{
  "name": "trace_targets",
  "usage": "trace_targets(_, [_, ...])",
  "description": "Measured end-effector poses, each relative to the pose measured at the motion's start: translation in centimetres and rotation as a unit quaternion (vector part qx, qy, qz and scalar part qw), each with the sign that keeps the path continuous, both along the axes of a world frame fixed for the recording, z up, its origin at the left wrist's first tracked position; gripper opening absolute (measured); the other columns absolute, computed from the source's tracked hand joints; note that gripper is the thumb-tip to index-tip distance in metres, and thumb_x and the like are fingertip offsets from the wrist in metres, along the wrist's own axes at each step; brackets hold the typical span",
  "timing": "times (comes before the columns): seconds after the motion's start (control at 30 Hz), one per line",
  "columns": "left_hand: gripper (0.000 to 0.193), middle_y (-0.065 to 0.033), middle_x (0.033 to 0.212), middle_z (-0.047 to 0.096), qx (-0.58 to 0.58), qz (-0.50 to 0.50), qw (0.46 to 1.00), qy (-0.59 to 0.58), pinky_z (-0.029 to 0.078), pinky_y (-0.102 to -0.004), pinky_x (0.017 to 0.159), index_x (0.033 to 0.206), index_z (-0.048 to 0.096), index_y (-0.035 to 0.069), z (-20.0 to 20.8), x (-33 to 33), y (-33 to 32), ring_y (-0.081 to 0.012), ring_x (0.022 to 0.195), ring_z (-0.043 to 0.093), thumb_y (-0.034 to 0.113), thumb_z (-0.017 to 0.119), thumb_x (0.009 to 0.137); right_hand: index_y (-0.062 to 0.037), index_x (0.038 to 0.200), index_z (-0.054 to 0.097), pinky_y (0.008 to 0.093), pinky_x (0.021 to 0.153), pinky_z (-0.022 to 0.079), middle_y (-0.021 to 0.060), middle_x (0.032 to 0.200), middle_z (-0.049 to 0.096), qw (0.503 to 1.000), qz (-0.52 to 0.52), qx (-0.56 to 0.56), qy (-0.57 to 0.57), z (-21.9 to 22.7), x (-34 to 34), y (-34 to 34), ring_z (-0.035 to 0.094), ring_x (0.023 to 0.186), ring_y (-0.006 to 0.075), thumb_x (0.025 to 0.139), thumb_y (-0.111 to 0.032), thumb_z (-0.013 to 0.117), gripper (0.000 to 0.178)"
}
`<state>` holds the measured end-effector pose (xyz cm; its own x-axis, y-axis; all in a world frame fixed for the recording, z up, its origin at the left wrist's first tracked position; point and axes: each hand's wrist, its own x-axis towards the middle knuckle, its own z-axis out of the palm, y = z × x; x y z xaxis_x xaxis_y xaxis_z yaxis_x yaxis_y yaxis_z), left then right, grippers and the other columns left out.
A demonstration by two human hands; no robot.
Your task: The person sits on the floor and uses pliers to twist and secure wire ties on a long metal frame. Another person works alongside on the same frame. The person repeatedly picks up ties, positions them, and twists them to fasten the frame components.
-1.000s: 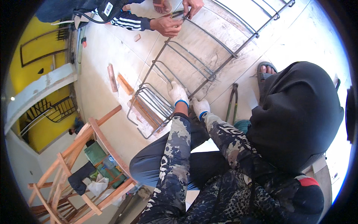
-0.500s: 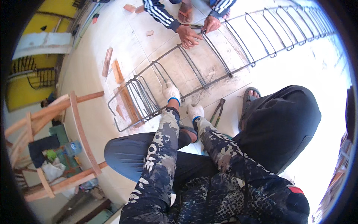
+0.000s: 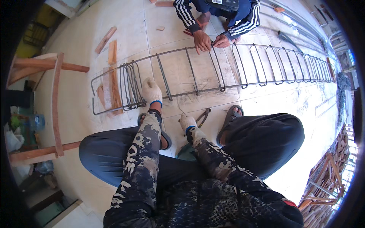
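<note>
A long rebar cage point(image 3: 182, 91) with bent stirrups lies across the floor in front of me. My left hand point(image 3: 152, 91), in a white knit glove, is closed over the near side of the cage, beside a bunch of stirrups point(image 3: 127, 85) crowded at its left end. What its fingers hold is hidden. A single stirrup point(image 3: 162, 76) stands just right of that glove. Between cage and body, my right hand point(image 3: 187, 122), gloved too, pinches a thin tie wire point(image 3: 181, 104) reaching toward the near bar. Pincers point(image 3: 204, 116) lie on the floor right beside it.
Opposite me a co-worker's hands point(image 3: 211, 41) work at the far bar. Wood strips point(image 3: 113, 87) lie under the cage's left end. A wooden frame point(image 3: 57, 102) stands at left. Long bars point(image 3: 292, 24) lie at far right; a wood pile point(image 3: 327, 174) is at lower right.
The view has swung to the right. My left hand has shifted left along the cage, from a single stirrup toward the bunch. My right hand has drawn back from the near bar.
</note>
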<state>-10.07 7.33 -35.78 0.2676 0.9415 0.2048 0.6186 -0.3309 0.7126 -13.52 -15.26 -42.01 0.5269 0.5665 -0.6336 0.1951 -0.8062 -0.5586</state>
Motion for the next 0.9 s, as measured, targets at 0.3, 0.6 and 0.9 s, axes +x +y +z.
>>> trace_targets(0.3, [0.03,-0.0201,0.108,0.074,-0.076,0.057,0.993,0.072,0.056,-0.0516,0.091,0.112,0.073,0.005,0.8,-5.0,-9.3,-0.0418,0.104,0.071,0.033,0.066,0.104,-0.0018,0.114,0.077,0.0477,0.075,0.056,0.0217,0.091,0.076,0.953,-0.29,0.02,0.087,-1.2,0.3,0.8,0.072,0.085,0.0373,0.11,-0.04,0.046,0.049])
trace_targets(0.6, [0.05,-0.0223,0.124,0.072,0.085,0.007,0.989,0.121,0.054,-0.0519,0.101,0.127,0.068,0.0,6.9,2.1,-5.7,-0.0423,0.119,0.068,0.032,0.081,0.09,-0.0058,0.114,0.076,0.0431,0.061,0.049,0.0103,0.081,0.071,0.643,-0.655,0.256,0.303,-6.9,3.3,1.1,0.064,0.067,0.0278,0.111,-0.05,0.044,0.055])
trace_targets(0.9, [0.06,-0.0245,0.134,0.069,0.084,-0.045,0.992,0.077,0.053,-0.052,0.108,0.14,0.064,0.002,4.2,3.1,-3.8,-0.0427,0.126,0.066,0.03,0.082,0.09,-0.0032,0.117,0.07,0.0372,0.059,0.045,0.0066,0.086,0.069,0.604,-0.746,0.175,0.219,4.3,4.2,4.1,0.059,0.064,0.0206,0.112,-0.053,0.042,0.058])
